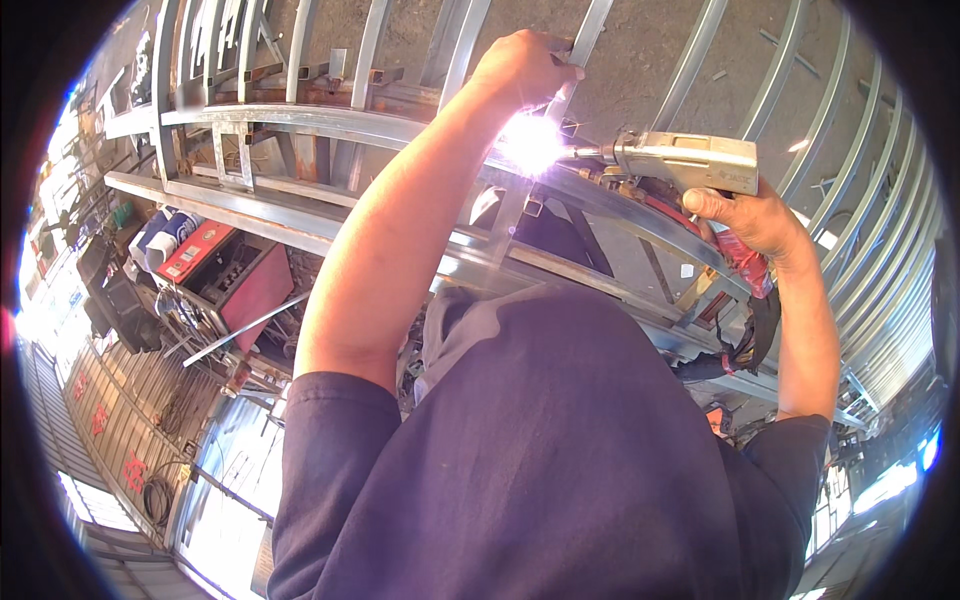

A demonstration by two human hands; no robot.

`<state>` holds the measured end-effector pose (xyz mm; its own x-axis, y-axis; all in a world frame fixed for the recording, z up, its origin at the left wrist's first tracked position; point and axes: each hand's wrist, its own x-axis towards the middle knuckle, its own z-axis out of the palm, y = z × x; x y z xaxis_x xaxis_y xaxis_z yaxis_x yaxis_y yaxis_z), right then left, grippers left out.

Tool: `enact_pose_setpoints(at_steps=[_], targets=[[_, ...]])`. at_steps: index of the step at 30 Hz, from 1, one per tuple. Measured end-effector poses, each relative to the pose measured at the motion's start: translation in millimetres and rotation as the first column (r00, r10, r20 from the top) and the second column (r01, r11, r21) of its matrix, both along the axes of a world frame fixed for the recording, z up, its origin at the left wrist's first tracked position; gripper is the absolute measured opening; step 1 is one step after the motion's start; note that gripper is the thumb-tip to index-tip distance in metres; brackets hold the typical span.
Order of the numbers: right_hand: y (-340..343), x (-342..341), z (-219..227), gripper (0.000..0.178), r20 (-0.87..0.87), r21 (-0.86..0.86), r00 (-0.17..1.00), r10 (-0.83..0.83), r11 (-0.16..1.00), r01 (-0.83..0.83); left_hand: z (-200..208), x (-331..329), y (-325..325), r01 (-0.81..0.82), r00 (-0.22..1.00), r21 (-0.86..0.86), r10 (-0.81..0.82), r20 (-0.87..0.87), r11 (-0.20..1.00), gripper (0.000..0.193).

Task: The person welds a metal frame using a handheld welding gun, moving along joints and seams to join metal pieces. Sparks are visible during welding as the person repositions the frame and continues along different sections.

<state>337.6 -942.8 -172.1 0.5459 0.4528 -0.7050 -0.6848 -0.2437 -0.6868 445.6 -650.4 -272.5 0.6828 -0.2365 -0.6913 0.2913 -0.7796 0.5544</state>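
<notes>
My right hand [745,215] is closed on a welding gun [690,158] with a pale, boxy body and a narrow nozzle pointing left. Red wrapping covers the cable [742,258] below that hand. At the nozzle's end a glaring white-violet arc [532,143] burns against the long metal rail [330,122], and its glare hides the joint. Just beyond the arc, my left hand [530,68] has its fingers bent round a silver metal tube [590,35] that meets the rail crosswise; part of the grip is hidden.
Several parallel silver tubes [695,60] run away from the rail on both sides. A second rail [240,212] lies nearer my body. To the left stands an open-topped red metal box [250,290] with cables beside it. Dark cloth-like wrapping [755,330] hangs near my right forearm.
</notes>
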Motion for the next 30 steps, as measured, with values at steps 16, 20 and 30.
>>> enact_pose_setpoints(at_steps=[16, 20, 30], targets=[[-10.4, -4.9, -4.9, 0.065, -0.059, -0.051, 0.998, -0.002, 0.999, -0.002, 3.9, -0.4, -0.4, 0.021, 0.999, 0.007, -0.022, 0.032, 1.000, 0.062], [-9.1, -3.1, 0.5, 0.066, -0.076, -0.053, 0.997, -0.007, 0.999, 0.003, 4.2, 0.0, 0.8, 0.022, 0.999, 0.004, -0.022, 0.028, 1.000, 0.062], [-53.2, -17.3, -4.3, 0.056, -0.093, -0.055, 0.994, -0.050, 0.997, 0.045, 9.7, -1.5, -3.1, 0.130, 0.964, 0.097, -0.149, 0.220, 0.987, 0.055]])
